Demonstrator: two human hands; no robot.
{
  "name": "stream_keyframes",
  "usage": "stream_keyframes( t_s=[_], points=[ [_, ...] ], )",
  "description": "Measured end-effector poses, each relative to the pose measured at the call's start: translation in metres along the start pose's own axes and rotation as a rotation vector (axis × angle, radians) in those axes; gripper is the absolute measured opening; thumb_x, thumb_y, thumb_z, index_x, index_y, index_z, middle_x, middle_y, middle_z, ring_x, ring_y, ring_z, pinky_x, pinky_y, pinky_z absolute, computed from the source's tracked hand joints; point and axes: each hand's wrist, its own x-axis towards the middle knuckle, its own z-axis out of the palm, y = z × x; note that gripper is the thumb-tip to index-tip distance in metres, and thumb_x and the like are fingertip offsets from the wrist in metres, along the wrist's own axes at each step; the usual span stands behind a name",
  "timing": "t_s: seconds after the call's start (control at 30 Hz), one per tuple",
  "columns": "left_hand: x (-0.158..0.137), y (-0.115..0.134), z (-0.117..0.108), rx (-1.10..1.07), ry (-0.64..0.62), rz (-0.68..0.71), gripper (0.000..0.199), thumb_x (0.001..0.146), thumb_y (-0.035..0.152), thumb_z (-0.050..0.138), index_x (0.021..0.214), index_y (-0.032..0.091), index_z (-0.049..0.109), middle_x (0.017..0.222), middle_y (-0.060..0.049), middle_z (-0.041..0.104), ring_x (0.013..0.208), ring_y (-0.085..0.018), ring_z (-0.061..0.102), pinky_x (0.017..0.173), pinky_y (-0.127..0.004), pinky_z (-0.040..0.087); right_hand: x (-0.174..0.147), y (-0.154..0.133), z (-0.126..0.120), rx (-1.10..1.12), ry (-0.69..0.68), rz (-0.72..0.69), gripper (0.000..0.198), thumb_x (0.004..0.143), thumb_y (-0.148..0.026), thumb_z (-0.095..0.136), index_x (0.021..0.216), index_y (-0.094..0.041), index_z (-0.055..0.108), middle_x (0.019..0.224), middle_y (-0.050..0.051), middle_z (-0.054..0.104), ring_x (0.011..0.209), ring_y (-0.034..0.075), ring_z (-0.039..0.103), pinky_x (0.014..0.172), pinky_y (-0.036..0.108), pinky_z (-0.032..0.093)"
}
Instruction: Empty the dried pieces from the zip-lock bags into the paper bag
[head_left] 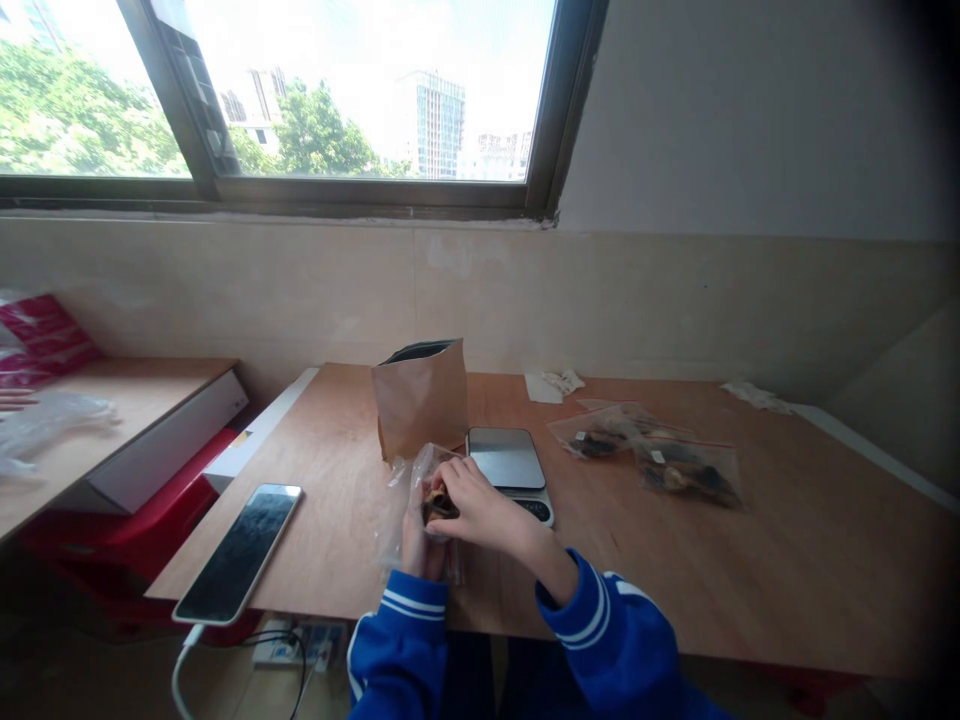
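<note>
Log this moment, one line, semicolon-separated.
left hand: at clear bag; right hand: on brown pieces; scale: partly behind right hand; paper bag: upright, open; phone: cable attached

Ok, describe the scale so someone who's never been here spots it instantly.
Start at the central wooden table below the window and find the upright brown bag. The scale sits just right of it, partly behind the right hand. Unlike the bag and the clear packets, it has a flat silvery plate.

Daylight from an overexposed window [360, 90], dim upper wall [735, 130], softened detail, blurry black right edge, wide-angle stretching
</note>
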Motion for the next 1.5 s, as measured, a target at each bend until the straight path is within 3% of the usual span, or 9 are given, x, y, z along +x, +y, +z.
stream_keyframes(
  t_s=[0.2,0.4,0.77,0.97,1.1,1.3,1.4,1.5],
  points=[
    [0.000,0.003,0.000,0.020,0.044,-0.022,0.038,0.064,0.039,0.075,0.092,0.014,0.069,0.097,-0.009,0.070,0.108,-0.030,0.059,0.100,-0.041,0.040,0.000,0.013,-0.003,0.091,-0.065,-0.022,0.039,0.074,-0.032,0.071,0.106,-0.017,0.056,0.111,0.010,0.053,0.111,0.025,0.047,0.097,0.039,0.040],
    [0.000,0.005,0.001,-0.015,0.037,-0.045,0.036,0.069,0.040,0.072,0.092,0.013,0.069,0.098,-0.009,0.069,0.104,-0.027,0.061,0.095,-0.036,0.046,0.002,0.020,-0.003,0.231,-0.062,-0.083,0.029,0.077,-0.027,0.068,0.105,-0.020,0.061,0.108,0.006,0.061,0.107,0.022,0.054,0.094,0.034,0.043],
    [-0.004,0.009,0.007,-0.014,-0.070,-0.110,0.034,0.082,0.033,0.061,0.109,0.013,0.064,0.101,-0.009,0.070,0.089,-0.021,0.066,0.078,-0.029,0.053,0.002,0.031,-0.014,0.591,0.077,0.114,0.034,0.076,-0.035,0.068,0.105,-0.019,0.061,0.100,0.005,0.068,0.089,0.019,0.064,0.078,0.032,0.051],
    [-0.002,0.009,0.003,-0.030,0.022,-0.086,0.023,0.085,0.032,0.057,0.100,0.017,0.066,0.101,-0.006,0.069,0.082,-0.017,0.066,0.067,-0.025,0.053,0.007,0.040,-0.004,0.820,0.180,0.164,0.037,0.078,-0.041,0.065,0.105,-0.019,0.055,0.100,0.006,0.065,0.090,0.018,0.063,0.079,0.032,0.051],
    [-0.001,0.008,0.000,-0.051,0.084,-0.060,0.020,0.085,0.029,0.058,0.099,0.016,0.065,0.110,-0.007,0.066,0.084,-0.015,0.066,0.066,-0.023,0.053,0.022,0.040,-0.019,1.002,0.349,0.151,0.039,0.076,-0.047,0.063,0.102,-0.020,0.051,0.098,0.004,0.064,0.085,0.017,0.063,0.073,0.029,0.053],
    [-0.002,0.009,0.001,-0.074,0.111,-0.105,0.025,0.085,0.029,0.058,0.106,0.016,0.063,0.115,-0.009,0.065,0.076,-0.013,0.065,0.066,-0.024,0.056,0.086,0.033,-0.079,0.810,0.721,-0.042,0.041,0.080,-0.048,0.057,0.108,-0.020,0.047,0.099,0.005,0.063,0.083,0.015,0.061,0.074,0.027,0.051],
    [-0.004,0.011,0.004,-0.061,0.125,-0.127,0.026,0.086,0.030,0.055,0.107,0.018,0.063,0.115,-0.008,0.065,0.070,-0.011,0.064,0.063,-0.023,0.056,0.120,0.031,-0.093,0.590,0.775,-0.160,0.042,0.081,-0.040,0.057,0.116,-0.021,0.044,0.111,0.007,0.059,0.094,0.016,0.059,0.083,0.028,0.049],
    [-0.006,0.012,0.005,-0.054,0.141,-0.125,0.027,0.087,0.031,0.054,0.111,0.021,0.062,0.118,-0.007,0.064,0.069,-0.011,0.064,0.061,-0.023,0.056,0.141,0.033,-0.085,0.388,0.724,-0.260,0.039,0.081,-0.031,0.056,0.118,-0.023,0.044,0.113,0.006,0.059,0.101,0.016,0.057,0.089,0.029,0.045]
  ],
)
